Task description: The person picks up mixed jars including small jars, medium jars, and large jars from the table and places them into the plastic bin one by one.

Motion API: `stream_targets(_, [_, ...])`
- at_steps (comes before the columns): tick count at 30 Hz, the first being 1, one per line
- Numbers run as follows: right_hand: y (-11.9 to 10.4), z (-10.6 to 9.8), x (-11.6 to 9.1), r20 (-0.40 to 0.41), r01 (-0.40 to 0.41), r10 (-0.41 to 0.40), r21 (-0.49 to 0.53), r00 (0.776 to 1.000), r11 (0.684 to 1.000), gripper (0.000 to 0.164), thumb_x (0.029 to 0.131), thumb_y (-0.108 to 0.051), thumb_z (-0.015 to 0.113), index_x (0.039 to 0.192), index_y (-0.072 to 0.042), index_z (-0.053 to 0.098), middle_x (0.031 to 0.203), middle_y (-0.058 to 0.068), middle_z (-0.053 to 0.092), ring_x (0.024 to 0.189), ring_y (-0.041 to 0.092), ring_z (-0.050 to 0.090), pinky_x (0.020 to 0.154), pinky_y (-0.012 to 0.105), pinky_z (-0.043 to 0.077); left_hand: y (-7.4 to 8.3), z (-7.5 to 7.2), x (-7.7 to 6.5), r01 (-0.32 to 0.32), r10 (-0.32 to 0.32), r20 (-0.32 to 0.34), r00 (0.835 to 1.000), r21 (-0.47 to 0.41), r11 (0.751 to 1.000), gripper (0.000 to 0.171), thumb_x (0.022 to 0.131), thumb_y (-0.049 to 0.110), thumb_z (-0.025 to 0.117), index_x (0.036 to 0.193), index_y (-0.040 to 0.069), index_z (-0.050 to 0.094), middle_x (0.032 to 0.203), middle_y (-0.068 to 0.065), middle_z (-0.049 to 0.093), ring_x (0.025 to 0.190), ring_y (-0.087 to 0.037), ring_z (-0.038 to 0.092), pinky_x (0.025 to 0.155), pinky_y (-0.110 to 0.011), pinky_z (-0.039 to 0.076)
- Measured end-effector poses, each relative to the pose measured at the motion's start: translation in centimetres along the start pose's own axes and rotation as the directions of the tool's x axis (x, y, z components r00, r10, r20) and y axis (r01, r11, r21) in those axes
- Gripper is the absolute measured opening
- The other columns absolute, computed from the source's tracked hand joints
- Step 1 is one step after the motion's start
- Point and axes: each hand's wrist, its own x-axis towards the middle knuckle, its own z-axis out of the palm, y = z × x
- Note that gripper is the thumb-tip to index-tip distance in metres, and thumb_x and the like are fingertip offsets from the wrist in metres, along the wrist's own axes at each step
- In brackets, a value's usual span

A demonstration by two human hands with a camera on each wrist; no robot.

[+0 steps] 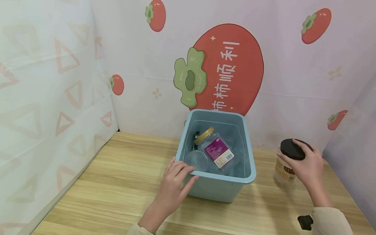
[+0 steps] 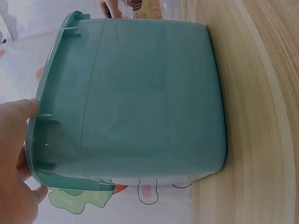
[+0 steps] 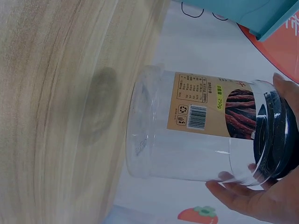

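A blue plastic bin (image 1: 214, 189) stands on the wooden table. My left hand (image 1: 171, 183) holds its near rim toward the left corner, fingers over the edge and thumb outside. Inside the bin lies a clear jar with a yellow lid and purple label (image 1: 219, 152), tilted. Beside it are a round clear plastic piece (image 1: 196, 160) and a partly hidden dark item (image 1: 196, 140). To the right of the bin, my right hand (image 1: 310, 169) grips a clear plastic jar (image 3: 191, 158) around its black lid (image 1: 292, 148). This jar is upright, close over the table, with a brown label and see-through walls.
Wood-grain table (image 1: 116, 200) extends around the bin. Behind it hangs a pale cloth with a large red persimmon print (image 1: 240, 74). More cloth encloses the left and right sides, and the right-hand jar is near the right one.
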Motion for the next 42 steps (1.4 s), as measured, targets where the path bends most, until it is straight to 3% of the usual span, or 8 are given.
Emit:
stream_targets(11, [-0.4,-0.2,0.4,0.022,0.026,-0.025,-0.014,0.999,1.0,0.078,0.091,-0.037,0.084,0.152,0.0,0.052,0.147,0.045,0.04,0.133,0.064,0.037,0.102,0.083,0.031,0.1,-0.1,0.0,0.004,-0.004,0.012,1.0,0.011,1.0,0.018,0.093,0.016,0.081,0.107,0.007,0.075,0.101,-0.003,0.067,0.106,-0.022,0.063,0.111,-0.067,0.045])
stream_targets(21, [-1.0,-0.6,0.7,0.031,0.046,-0.046,-0.001,0.998,0.999,0.073,0.093,-0.037,0.082,0.15,0.0,0.054,0.144,0.044,0.043,0.129,0.063,0.039,0.097,0.079,0.037,0.2,-0.2,0.0,0.003,-0.003,-0.001,1.0,0.009,1.0,0.021,0.089,0.014,0.085,0.106,0.006,0.075,0.099,-0.004,0.068,0.106,-0.023,0.063,0.111,-0.067,0.046])
stream_targets(32, [-1.2,-0.8,0.9,0.006,0.066,-0.066,0.019,0.998,0.998,0.069,0.094,-0.037,0.08,0.148,0.0,0.057,0.143,0.043,0.045,0.128,0.062,0.041,0.095,0.078,0.038,0.3,-0.2,0.1,-0.003,0.003,0.0,1.0,0.017,1.0,0.022,0.089,0.014,0.085,0.107,0.007,0.075,0.1,-0.004,0.067,0.106,-0.023,0.063,0.111,-0.066,0.046])
stream_targets(42, [-2.0,-1.4,1.5,0.041,0.068,-0.068,0.007,0.997,0.998,0.069,0.096,-0.039,0.078,0.149,-0.001,0.056,0.146,0.043,0.043,0.13,0.062,0.041,0.093,0.078,0.04,0.2,-0.1,0.1,-0.008,0.008,0.001,1.0,0.012,1.0,0.02,0.09,0.014,0.085,0.107,0.006,0.075,0.099,-0.004,0.067,0.105,-0.023,0.063,0.11,-0.066,0.047])
